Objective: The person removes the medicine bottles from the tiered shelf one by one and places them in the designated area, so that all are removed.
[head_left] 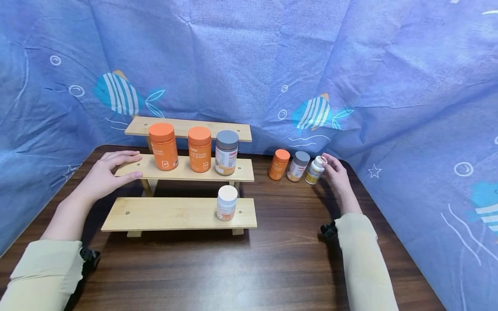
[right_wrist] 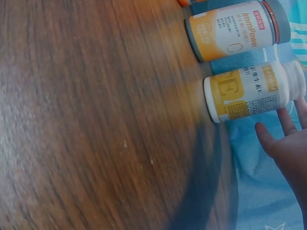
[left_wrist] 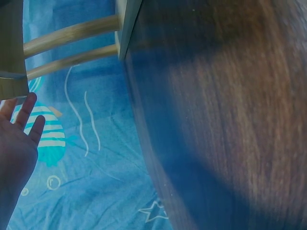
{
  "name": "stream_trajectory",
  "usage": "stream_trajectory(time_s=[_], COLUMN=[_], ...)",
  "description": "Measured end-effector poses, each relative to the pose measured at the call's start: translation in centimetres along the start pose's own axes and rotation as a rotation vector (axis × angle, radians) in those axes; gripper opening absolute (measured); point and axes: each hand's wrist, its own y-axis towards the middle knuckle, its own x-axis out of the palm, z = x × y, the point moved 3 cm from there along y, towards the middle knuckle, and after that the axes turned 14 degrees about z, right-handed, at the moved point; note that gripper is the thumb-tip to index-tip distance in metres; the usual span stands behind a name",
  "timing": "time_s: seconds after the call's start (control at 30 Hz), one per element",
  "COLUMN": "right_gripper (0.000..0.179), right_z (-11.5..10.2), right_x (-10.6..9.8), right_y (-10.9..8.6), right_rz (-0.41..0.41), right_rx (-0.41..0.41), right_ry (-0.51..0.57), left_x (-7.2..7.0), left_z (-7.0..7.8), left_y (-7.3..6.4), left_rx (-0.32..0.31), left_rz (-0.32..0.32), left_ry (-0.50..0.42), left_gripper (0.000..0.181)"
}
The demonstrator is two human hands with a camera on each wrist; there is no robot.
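Note:
My left hand (head_left: 110, 170) rests at the left end of the middle board (head_left: 183, 173) of a three-step wooden shelf, fingers and thumb extended; the left wrist view shows its fingertips (left_wrist: 30, 100) at the board edge. At the far right of the table, my right hand (head_left: 337, 175) pinches the cap of a white pill bottle with a yellow label (head_left: 314, 171). This bottle stands upright in the right wrist view (right_wrist: 247, 93), its thumb side hidden there. Beside it are a grey-capped supplement bottle (head_left: 298, 166) and a small orange bottle (head_left: 279, 165).
Two large orange bottles (head_left: 165, 147) and a grey-capped bottle (head_left: 226, 153) stand on the middle board. A white bottle (head_left: 227, 203) occupies the right end of the lower board (head_left: 163, 214). Behind the brown table (head_left: 186, 268) hangs a blue fish-print cloth (head_left: 241, 65).

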Motion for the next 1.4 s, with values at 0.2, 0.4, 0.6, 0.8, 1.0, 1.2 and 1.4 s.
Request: stream_trajectory(time_s=[0.2,0.4,0.6,0.8,1.0,1.2,1.4], right_gripper=[0.051,0.047,0.048,0.047,0.047,0.046,0.047], right_z=[-6.6,-9.0,-10.6,-12.2,-13.9,-15.1,-15.3], right_x=[1.7,2.0,2.2,2.8,4.1,5.2,6.0], right_y=[-4.0,-5.3,-6.2,-7.0,-8.0,-8.7,-8.6], right_rz=[0.018,0.057,0.058,0.061,0.026,-0.008,-0.049], right_rx=[-0.099,-0.159,-0.167,-0.192,-0.224,-0.24,-0.265], right_ry=[-0.195,-0.247,-0.226,-0.186,-0.157,-0.104,-0.048], left_x=[0.0,0.0,0.0,-0.1,-0.1,-0.1,-0.1], left_z=[0.0,0.1,0.1,0.3,0.2,0.2,0.1], left_y=[0.0,0.0,0.0,0.0,-0.2,-0.1,0.1], left_rx=[0.003,0.006,0.002,0.001,-0.002,-0.005,-0.004], left_rz=[-0.001,-0.003,-0.007,-0.007,-0.012,-0.01,-0.008], left_ry=[0.001,-0.001,-0.005,-0.001,-0.002,-0.004,0.004], left_gripper=[0.053,0.053,0.054,0.053,0.053,0.054,0.054])
